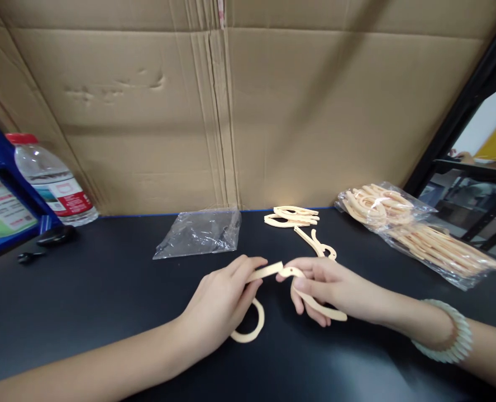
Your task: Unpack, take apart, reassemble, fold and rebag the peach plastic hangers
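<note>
Near the bench's [105, 290] front edge, the left hand [218, 307] and right hand [327, 287] each pinch a cream hooked strip [268, 272], tips meeting as if for joining.

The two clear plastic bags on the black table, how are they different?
The clear plastic bag on the right bulges with cream hook-shaped plastic pieces; the clear plastic bag in the middle lies flat and seems to hold nothing. The right one lies beside the black rack; the middle one lies by the cardboard wall, straight beyond the left hand. Both are see-through and lie on the black table.
</note>
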Action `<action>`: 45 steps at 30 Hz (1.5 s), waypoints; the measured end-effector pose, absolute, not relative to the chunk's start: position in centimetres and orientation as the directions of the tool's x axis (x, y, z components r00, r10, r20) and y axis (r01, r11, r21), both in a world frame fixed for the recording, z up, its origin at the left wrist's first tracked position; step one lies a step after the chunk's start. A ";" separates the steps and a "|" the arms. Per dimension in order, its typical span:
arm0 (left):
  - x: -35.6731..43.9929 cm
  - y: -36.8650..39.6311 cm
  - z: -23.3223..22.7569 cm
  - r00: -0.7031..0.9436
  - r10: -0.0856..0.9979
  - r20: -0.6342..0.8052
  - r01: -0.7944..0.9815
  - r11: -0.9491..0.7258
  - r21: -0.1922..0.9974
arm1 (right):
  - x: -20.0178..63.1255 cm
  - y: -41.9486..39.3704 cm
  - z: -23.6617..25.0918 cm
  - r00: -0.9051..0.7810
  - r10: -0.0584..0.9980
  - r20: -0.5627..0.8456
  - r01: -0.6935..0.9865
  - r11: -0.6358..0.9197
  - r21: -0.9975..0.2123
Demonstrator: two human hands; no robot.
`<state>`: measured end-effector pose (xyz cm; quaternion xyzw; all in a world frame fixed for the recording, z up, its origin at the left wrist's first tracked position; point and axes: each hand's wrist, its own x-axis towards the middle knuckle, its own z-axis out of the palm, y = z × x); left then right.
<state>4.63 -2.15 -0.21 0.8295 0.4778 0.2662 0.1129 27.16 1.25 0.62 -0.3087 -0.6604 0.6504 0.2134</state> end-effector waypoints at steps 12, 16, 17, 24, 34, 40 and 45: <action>5.2 -3.1 1.0 0.756 0.602 0.258 0.654 -0.708 -0.267 | 26.8 -0.7 0.7 -0.685 0.719 -0.119 0.384 0.217 -0.897; 5.4 -3.2 1.0 0.645 0.736 0.204 0.749 -0.662 0.021 | 27.0 -1.5 0.5 -0.731 0.579 0.361 0.427 0.801 -0.419; 5.4 -3.2 0.9 0.597 0.780 0.185 0.771 -0.623 0.136 | 27.1 -1.6 0.5 -0.761 0.491 0.425 0.414 0.871 -0.265; 5.1 -2.1 0.3 0.294 0.951 0.094 0.582 -0.256 0.772 | 29.5 2.4 2.9 -0.636 0.416 0.650 0.429 0.891 -0.150; 5.3 -1.5 0.5 0.126 0.991 -0.039 0.102 0.026 0.994 | 34.6 8.5 3.0 -0.664 0.672 0.328 0.629 0.739 -0.239; 5.3 -1.5 0.8 0.050 0.999 0.004 0.027 -0.006 1.000 | 32.7 6.6 2.8 -0.628 0.590 0.507 0.584 0.788 -0.194; 5.2 -1.7 0.7 0.078 0.995 0.055 0.029 -0.058 0.998 | 28.4 1.7 1.6 -0.814 0.248 0.526 0.298 0.955 0.011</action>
